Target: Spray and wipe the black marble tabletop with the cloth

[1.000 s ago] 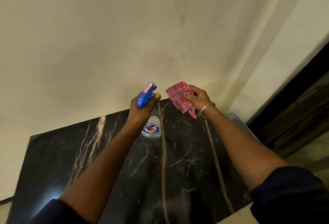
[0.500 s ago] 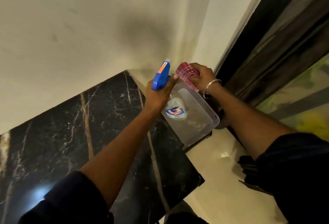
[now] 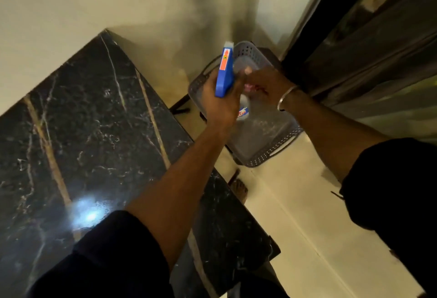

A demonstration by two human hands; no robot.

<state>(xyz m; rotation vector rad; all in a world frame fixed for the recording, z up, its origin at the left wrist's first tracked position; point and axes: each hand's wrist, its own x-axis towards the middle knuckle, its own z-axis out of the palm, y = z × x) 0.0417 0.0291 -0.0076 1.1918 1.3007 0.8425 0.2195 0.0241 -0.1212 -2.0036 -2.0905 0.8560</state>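
Left hand: clenched round the neck of the spray bottle, knuckles toward the camera, forearm reaching over the right edge of the tabletop.

Spray bottle: upright in the left hand. Its blue trigger head, with an orange sticker, points to the far side. The pale body with a blue and red label shows just below the fist. It hangs above the basket, right of the tabletop and not over it.

Right hand: blurred by motion, fingers curled down over the cloth, just right of the spray bottle and also above the basket. A metal bangle sits on the wrist.

Cloth: only a small red and pink patch shows beneath the right palm; its fold cannot be told.

Black marble tabletop: fills the left and near part of the scene, dark with white and tan veins, and carries a bright spot of reflected light near the left sleeve.

Basket: grey, with perforated walls, standing on the pale floor in the far right corner, just beside the tabletop's right edge.

Surroundings: cream wall behind the tabletop, dark door panel at far right, and a bare foot on the floor by the tabletop's edge.
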